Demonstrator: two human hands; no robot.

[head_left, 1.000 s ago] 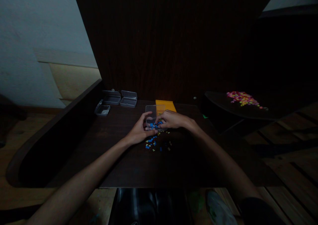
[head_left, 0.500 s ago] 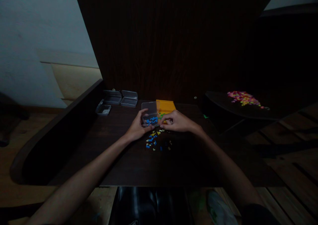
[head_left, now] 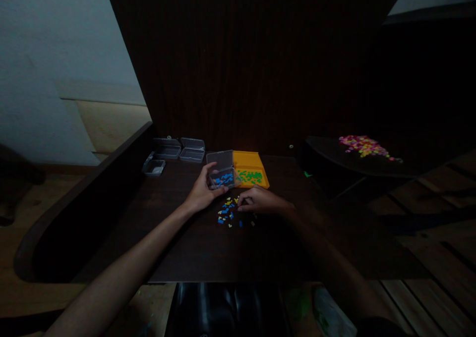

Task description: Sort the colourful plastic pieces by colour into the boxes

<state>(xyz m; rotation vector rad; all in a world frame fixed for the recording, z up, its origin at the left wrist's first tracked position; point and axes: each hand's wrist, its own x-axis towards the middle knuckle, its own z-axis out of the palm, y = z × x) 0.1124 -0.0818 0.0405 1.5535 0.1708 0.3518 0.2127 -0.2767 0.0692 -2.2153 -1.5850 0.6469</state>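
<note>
My left hand (head_left: 203, 188) grips the left side of a clear plastic box (head_left: 220, 159), its thumb at the front edge. The box's lid stands open, and small blue pieces (head_left: 224, 179) lie inside. Right beside it is an open yellow box (head_left: 247, 157) with small green pieces (head_left: 250, 176) in it. My right hand (head_left: 258, 199) is over the loose pile, fingers curled with the fingertips together near the pieces. I cannot make out anything between them. Blue, yellow and pale small pieces (head_left: 227, 210) lie scattered on the dark table in front of the boxes.
Several clear empty boxes (head_left: 192, 153) stand open at the back left of the dark table (head_left: 178, 257). A raised side panel (head_left: 92, 193) borders the left. On a side shelf (head_left: 327, 151) at the right lies a heap of pink, yellow and purple pieces (head_left: 366, 146).
My right hand has moved from the clear box's front edge down toward me, over the loose pieces. The green pieces now show more fully. My left hand keeps its grip on the box.
</note>
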